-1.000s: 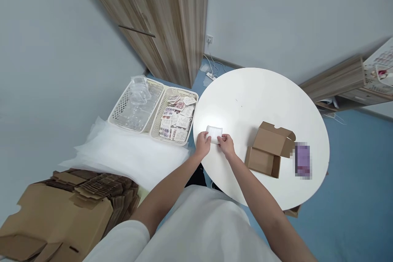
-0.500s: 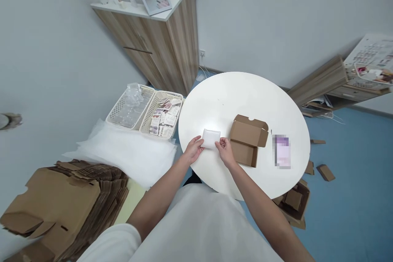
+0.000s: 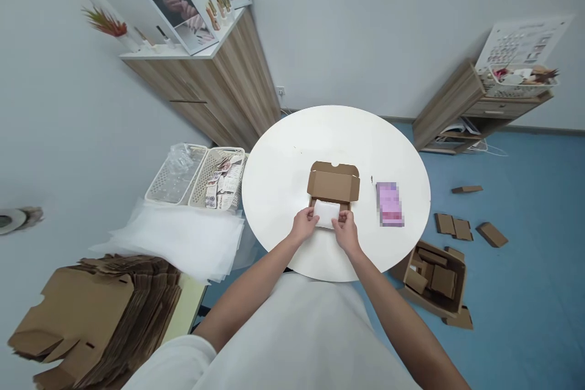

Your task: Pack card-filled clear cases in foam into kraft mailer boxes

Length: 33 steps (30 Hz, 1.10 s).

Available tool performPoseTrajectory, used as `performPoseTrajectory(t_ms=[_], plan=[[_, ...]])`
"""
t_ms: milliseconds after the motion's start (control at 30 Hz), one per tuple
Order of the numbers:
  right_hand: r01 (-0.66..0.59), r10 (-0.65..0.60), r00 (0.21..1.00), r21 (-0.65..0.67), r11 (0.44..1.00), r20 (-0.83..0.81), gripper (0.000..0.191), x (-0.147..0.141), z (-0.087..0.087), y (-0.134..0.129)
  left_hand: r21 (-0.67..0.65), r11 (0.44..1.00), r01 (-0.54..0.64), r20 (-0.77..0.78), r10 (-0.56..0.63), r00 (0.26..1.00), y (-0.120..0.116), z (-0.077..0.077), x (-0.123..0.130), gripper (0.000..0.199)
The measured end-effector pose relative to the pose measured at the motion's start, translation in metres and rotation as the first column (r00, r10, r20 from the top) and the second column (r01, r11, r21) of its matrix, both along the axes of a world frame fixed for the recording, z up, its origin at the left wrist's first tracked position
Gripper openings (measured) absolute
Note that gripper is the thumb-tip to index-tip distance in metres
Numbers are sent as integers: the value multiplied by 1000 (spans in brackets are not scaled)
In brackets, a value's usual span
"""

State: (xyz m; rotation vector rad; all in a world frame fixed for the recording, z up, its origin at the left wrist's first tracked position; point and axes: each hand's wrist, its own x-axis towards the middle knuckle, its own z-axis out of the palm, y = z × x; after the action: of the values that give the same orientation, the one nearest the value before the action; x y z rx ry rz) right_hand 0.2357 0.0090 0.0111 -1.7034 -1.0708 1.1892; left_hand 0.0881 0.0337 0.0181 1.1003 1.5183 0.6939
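Observation:
A small white wrapped packet (image 3: 326, 214) is held by its two sides, over the lower part of an open brown cardboard box (image 3: 333, 186). My left hand (image 3: 304, 224) pinches the packet's left edge, and my right hand (image 3: 346, 231) its right edge. The box lid stands raised behind the packet, which covers most of the box's inside. Whether the packet rests on the box bottom I cannot tell. All of this is on a round white table (image 3: 283, 152). Right of the box lies a pink-purple item (image 3: 390, 204), blurred by pixels.
Left of the table are a basket of printed cards (image 3: 223, 183), a basket of clear plastic (image 3: 176, 177), white foam sheets (image 3: 183, 237) and stacked flat cardboard (image 3: 91, 311). A large carton (image 3: 439, 280) holding small boxes is on the floor at right, with loose boxes around it.
Both hands have carried the white packet from the bare table to over the open box. The box has turned straighter and sits in front of me. My view has shifted right.

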Motion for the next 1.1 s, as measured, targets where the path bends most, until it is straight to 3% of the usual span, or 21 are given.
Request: performPoseTrajectory(t_ms=[200, 500, 633, 700, 800, 867, 933, 1033, 1100], plan=[[-135, 128, 977, 30, 990, 170, 25, 11, -10, 2, 63, 995, 77, -252, -59, 966, 11, -7, 8, 40], [-204, 202, 945, -19, 979, 256, 29, 11, -29, 11, -33, 976, 214, -315, -213, 925, 1, -12, 12, 43], [-235, 228, 928, -11, 972, 294, 26, 13, -25, 10, -79, 955, 286, -351, -295, 889, -2, -6, 14, 43], [-252, 228, 924, 40, 967, 308, 25, 20, -17, 12, -16, 957, 289, -386, -272, 881, 1, -1, 10, 40], [-150, 108, 946, 116, 982, 306, 28, 39, -3, 24, 166, 976, 141, -431, -57, 900, 13, 8, -3, 33], [7, -32, 963, 96, 995, 269, 38, 54, 4, 38, 186, 983, -5, -382, 76, 921, 27, 13, -15, 41], [99, -96, 985, -13, 995, 144, 48, 68, 7, 52, 56, 996, -67, -237, 78, 968, 40, 18, -26, 52], [59, -80, 993, -216, 975, -90, 55, 79, 7, 70, -133, 991, -33, 14, 35, 999, 54, 22, -35, 66], [3, -55, 982, -269, 963, -183, 60, 80, 7, 77, -189, 982, -8, 128, 33, 991, 58, 23, -36, 73]])
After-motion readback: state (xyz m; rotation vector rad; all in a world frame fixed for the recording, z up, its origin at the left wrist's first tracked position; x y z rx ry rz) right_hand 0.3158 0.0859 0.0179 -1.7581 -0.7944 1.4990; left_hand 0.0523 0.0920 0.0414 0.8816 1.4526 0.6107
